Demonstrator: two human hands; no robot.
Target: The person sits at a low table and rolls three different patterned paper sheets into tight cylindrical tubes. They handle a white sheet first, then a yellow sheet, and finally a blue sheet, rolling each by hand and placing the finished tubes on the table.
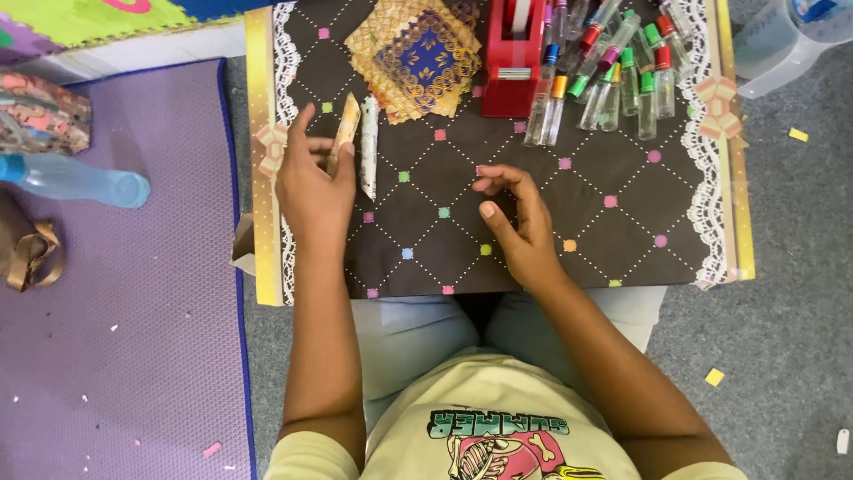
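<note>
Person seated at a small board covered in dark dotted wrapping paper (533, 222) with lace and gold edging

Left hand (313, 182): fingers closed on a small rolled paper tube, gold-patterned (346, 127), held tilted at the board's left side, lower end in the fingertips. Just beside it, to its right, a second rolled tube, white with green print (369, 145), lies flat on the board, apart from the hand

Right hand (520, 218): holds nothing; fingers loosely curled, thumb tucked toward the fingertips, resting near the middle of the board

Stack of patterned gold-and-blue paper squares (418, 53) sits at the far edge, untouched. Red tape dispenser (513, 53) stands just right of it. Beyond that, a spread of small clear bottles with coloured caps (613, 76)

Judged progress: two tubes rolled, one set down as if finished, one in the fingers; no tape on it that can be made out. Most of the sheet stack appears unused, so early in the work

Off the board: blue water bottle (71, 180) on a purple mat (133, 338), paper scraps on the floor
</note>
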